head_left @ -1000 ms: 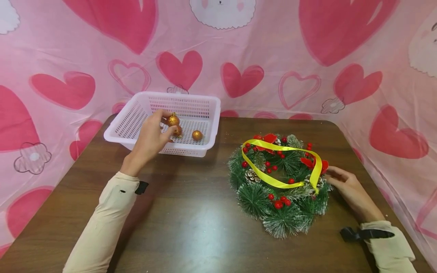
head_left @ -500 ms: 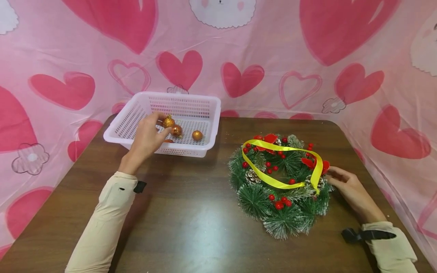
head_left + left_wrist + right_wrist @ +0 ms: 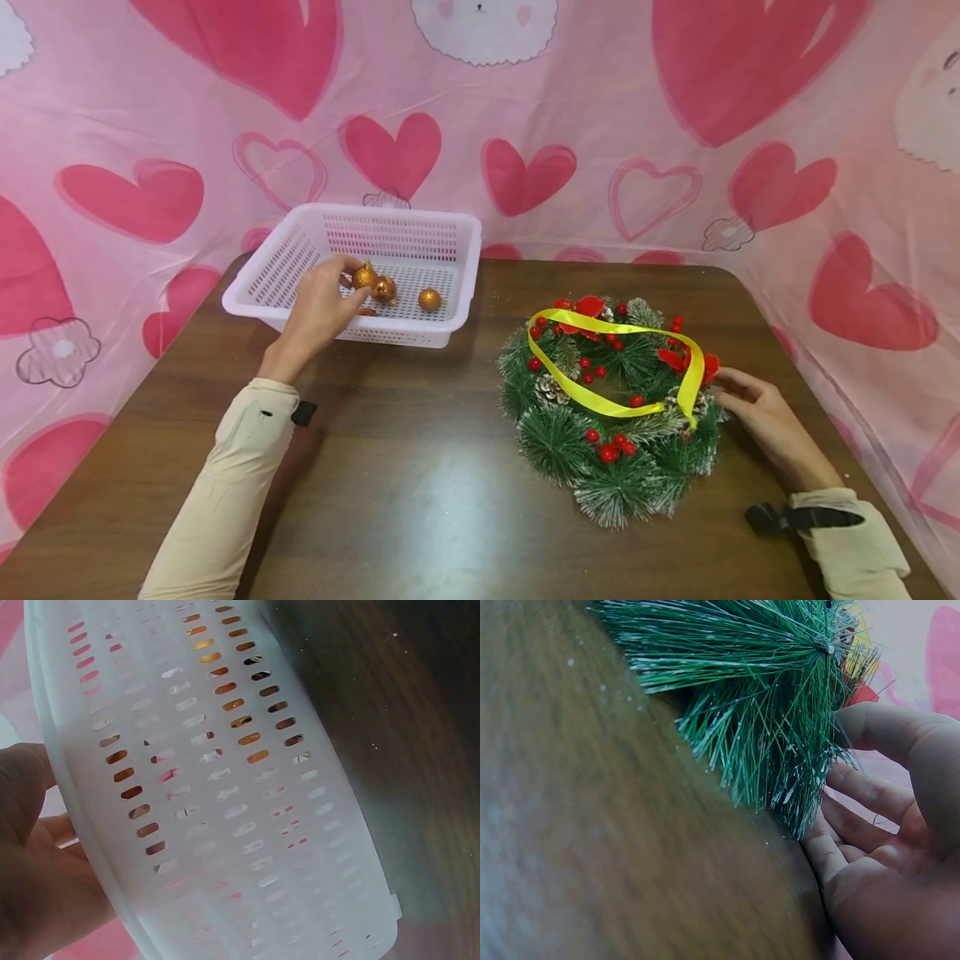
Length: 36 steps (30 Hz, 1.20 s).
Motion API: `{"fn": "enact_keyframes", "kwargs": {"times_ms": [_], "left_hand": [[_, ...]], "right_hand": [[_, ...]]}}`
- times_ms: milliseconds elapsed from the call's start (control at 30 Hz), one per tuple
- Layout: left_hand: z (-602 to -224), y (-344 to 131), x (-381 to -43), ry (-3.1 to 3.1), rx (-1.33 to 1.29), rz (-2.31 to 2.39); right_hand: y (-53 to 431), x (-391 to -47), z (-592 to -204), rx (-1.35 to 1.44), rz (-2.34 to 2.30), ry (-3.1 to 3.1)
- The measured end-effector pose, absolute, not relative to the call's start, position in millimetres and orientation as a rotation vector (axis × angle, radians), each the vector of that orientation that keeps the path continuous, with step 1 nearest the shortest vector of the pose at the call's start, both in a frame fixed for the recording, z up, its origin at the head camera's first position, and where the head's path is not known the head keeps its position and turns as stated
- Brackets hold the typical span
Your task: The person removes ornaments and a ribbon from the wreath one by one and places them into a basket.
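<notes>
My left hand [image 3: 318, 310] reaches over the front rim of a white plastic basket [image 3: 405, 333], thumb and fingers pinching a gold glitter bauble [image 3: 364, 276] with a small cap on top. Just beside it lies a shiny copper bauble [image 3: 383, 289]. In the left wrist view the basket's slotted wall [image 3: 225, 787] hides the held bauble. At the right, my right hand [image 3: 765, 421] holds the outer edge of a green Christmas wreath [image 3: 558, 442], thumb against the needles [image 3: 772, 742]. Red berries, pine cones and red flowers decorate it, and a yellow ribbon loop [image 3: 600, 403] lies on top.
Another gold bauble [image 3: 430, 299] sits at the basket's right side, and an orange piece [image 3: 366, 312] shows partly behind the front rim. Beneath everything is a dark wooden table [image 3: 405, 467]. A pink heart-patterned cloth [image 3: 540, 92] hangs behind it.
My left hand has drawn slightly left and lower with the gold bauble, uncovering more of the copper one. The right hand and the wreath have stayed in place.
</notes>
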State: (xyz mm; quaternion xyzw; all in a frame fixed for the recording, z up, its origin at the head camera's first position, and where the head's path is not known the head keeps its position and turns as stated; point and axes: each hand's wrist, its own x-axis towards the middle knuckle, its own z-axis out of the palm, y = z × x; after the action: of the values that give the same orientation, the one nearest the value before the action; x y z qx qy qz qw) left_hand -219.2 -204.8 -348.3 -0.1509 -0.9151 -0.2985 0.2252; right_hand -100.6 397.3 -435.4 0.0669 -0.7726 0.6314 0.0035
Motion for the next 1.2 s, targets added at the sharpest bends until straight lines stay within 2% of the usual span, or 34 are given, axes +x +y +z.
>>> {"fn": "enact_keyframes", "kwargs": {"times_ms": [833,1200], "left_hand": [[-348,-201,-215,-2.545,-0.432,-0.834],[-338,-179,-205,-2.498,-0.539,-0.857]], "right_hand": [[395,-100,-434,0.210,1.919,-2.458],[395,-100,-432,0.190,1.839,-2.541]]}}
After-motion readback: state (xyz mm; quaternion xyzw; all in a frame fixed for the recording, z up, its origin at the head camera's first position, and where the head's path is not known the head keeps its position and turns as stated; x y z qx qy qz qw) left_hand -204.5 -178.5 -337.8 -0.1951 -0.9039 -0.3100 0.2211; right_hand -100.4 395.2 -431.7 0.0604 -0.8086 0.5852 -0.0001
